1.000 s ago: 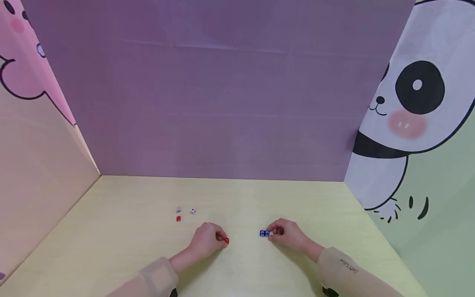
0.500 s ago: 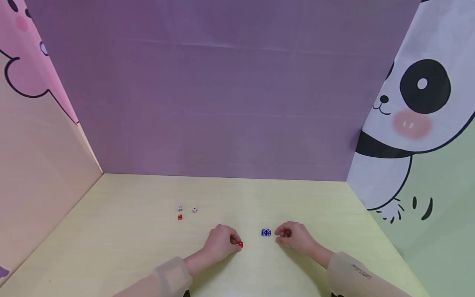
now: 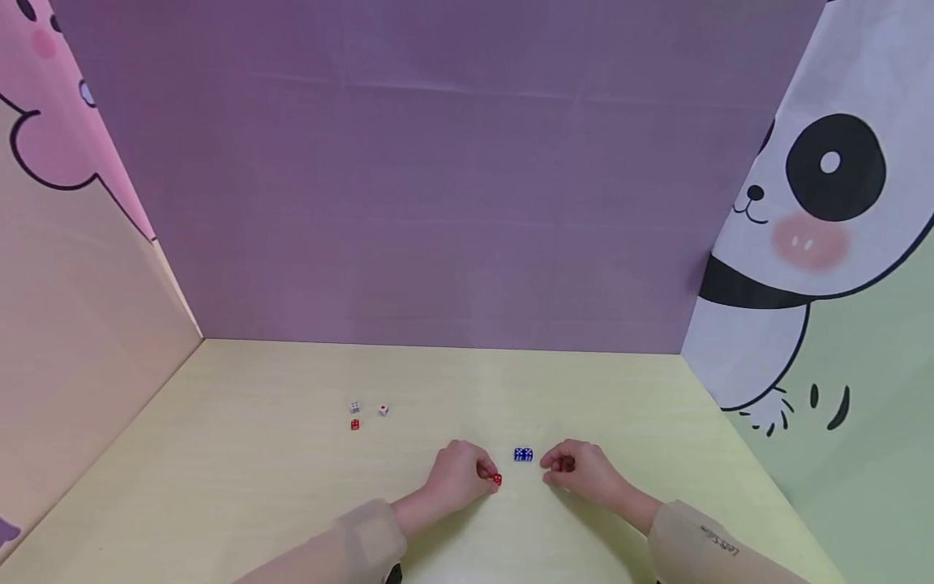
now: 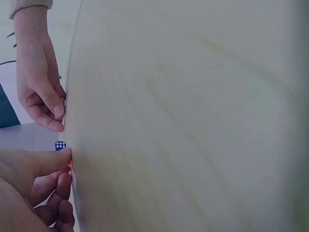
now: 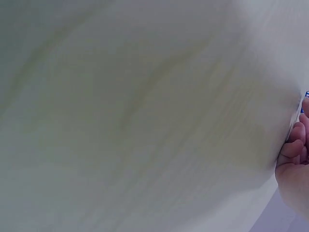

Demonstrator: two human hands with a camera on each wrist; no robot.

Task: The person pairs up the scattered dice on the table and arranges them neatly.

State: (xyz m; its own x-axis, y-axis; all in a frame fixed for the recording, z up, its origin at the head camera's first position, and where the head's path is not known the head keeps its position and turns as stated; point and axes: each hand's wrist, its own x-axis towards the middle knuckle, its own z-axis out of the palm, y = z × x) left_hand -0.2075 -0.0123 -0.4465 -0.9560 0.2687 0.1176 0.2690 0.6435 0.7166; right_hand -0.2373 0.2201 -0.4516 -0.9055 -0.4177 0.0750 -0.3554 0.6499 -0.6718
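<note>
Between thumb and fingertips my left hand (image 3: 458, 476) pinches a red die (image 3: 498, 479), low over the table in the head view. Ahead and to its right, two blue dice (image 3: 523, 455) sit side by side, touching. My right hand (image 3: 584, 470) is just right of the blue dice, apart from them, with loosely curled fingers and a gap between thumb and index finger. In the left wrist view, the left thumb covers most of the red die (image 4: 69, 165), and one blue die (image 4: 60, 145) shows beyond it.
Farther back on the left of the pale table (image 3: 255, 454) lie a white die (image 3: 354, 408), another white die (image 3: 383, 410) and a red die (image 3: 355, 424). A purple wall (image 3: 452, 203) closes the back. Printed panels stand at both sides, with a panda (image 3: 810, 235) on the right.
My left hand has carried the red die rightward, nearer the blue dice. My right hand has let go of the blue dice and drawn back slightly to the right.
</note>
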